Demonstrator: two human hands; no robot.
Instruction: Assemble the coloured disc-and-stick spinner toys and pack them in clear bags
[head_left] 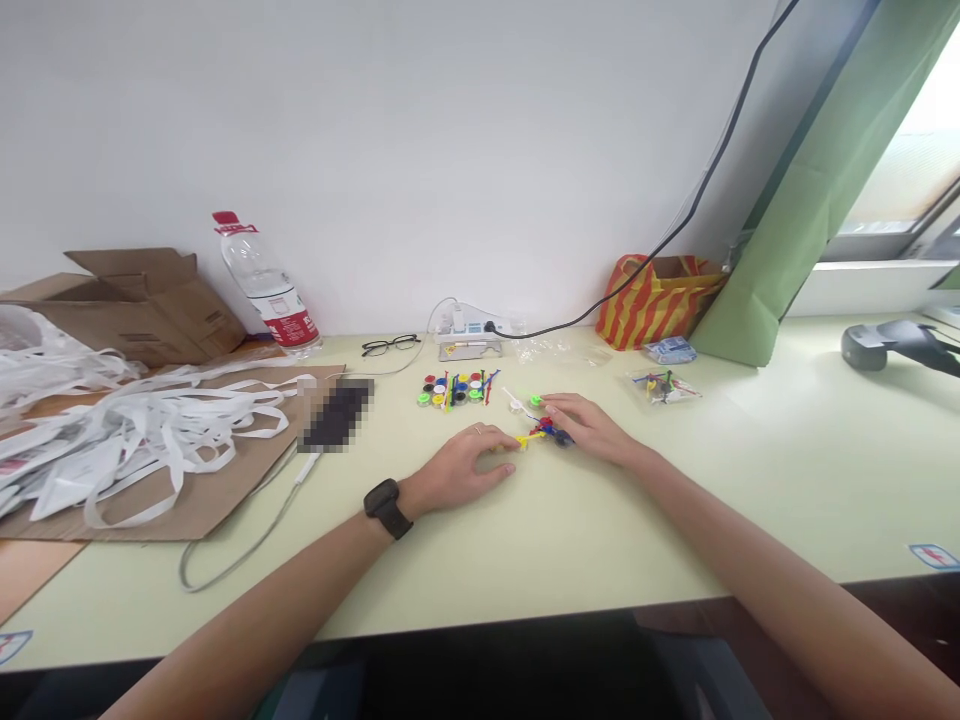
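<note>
My left hand (472,465) rests on the table with thumb and fingers apart, its fingertips touching or right beside a small yellow plastic piece (524,441). My right hand (589,425) lies to the right, fingers stretched out toward a small green round piece (535,400); whether they touch it is hard to tell. Partly under that hand is a bunch of small red, blue and dark pieces (559,434). A white round piece with a thin stick (515,404) lies behind my left fingertips. Farther back sit rows of coloured round pieces (439,400) with thin coloured sticks (490,386).
A clear bag of similar pieces (661,388) lies right. Behind are glasses (390,345), a power strip (472,328) and a striped bag (652,305). A phone-like dark thing (337,415) with a cable, white straps (187,430), a bottle (270,290) and a carton (142,310) stand left.
</note>
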